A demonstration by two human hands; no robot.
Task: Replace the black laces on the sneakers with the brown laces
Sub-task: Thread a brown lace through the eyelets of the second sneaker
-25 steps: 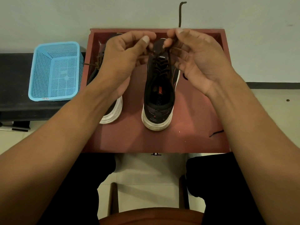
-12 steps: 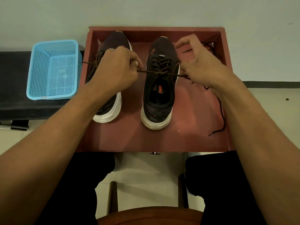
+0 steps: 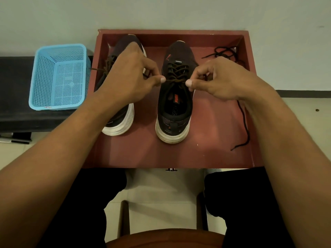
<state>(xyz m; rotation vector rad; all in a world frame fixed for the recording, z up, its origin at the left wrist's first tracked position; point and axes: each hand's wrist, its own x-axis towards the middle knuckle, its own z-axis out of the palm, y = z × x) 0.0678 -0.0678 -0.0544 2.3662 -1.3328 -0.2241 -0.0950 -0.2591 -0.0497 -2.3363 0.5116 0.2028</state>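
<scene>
1. red tray (image 3: 146, 151): walled; holds both sneakers and the removed lace.
2. blue basket (image 3: 59, 77): outside the tray, to its left. The small label (image 3: 47, 107) on its near rim is too small to read.
3. right sneaker (image 3: 174, 122): centre of the tray, heel near, with the brown lace (image 3: 176, 72) crossed through its eyelets. Risk: it stands unheld, so an uneven pull could twist or tip it.
4. left sneaker (image 3: 121, 122): just left, partly under the left hand (image 3: 129, 77), also brown-laced. One loose end pokes over the tray's left wall and could catch on the forearm.
5. left hand and right hand (image 3: 223, 81): each pinches a brown lace end between thumb and forefinger, other fingers curled, either side of the top eyelets. Risk: unequal tension could leave uneven ends, and a slipped pinch would slacken the crossings.
6. black lace (image 3: 244, 122): loose along the tray's right side, bunched at the far right corner, passing under the right wrist. Risk: the wrist could drag it into the work.
7. writing: "puma" on the orange insole patch (image 3: 176, 98), "SOFT" partly legible beside it, and an orange cat logo (image 3: 168, 56) on the toe.
</scene>
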